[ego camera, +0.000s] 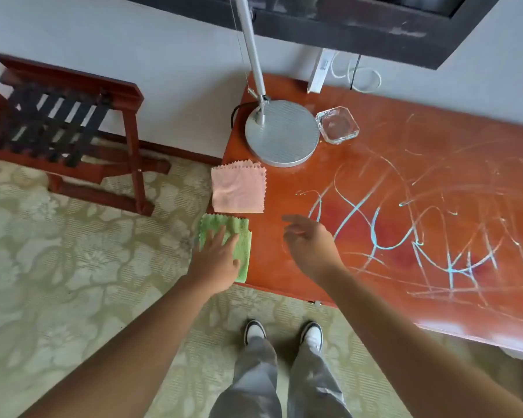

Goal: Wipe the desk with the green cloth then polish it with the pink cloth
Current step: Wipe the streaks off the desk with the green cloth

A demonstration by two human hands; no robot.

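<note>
Left hand (216, 262) fingers flat on zigzag-edged green cloth (242, 242), right hand (310, 244) fingers slack, holding nothing, over glossy scribbled bench (405, 164).

Cloths: two. One green cloth (241, 236) under the left hand (215, 262); one pink cloth (238, 188) just beyond it. Hands: two, the right hand (310, 244) beside the left. Lamps: one lamp (281, 132). Glass ashtrays: one ashtray (337, 125). Shoes: two shoes (254, 331). Folding racks: one rack (64, 128).
</note>
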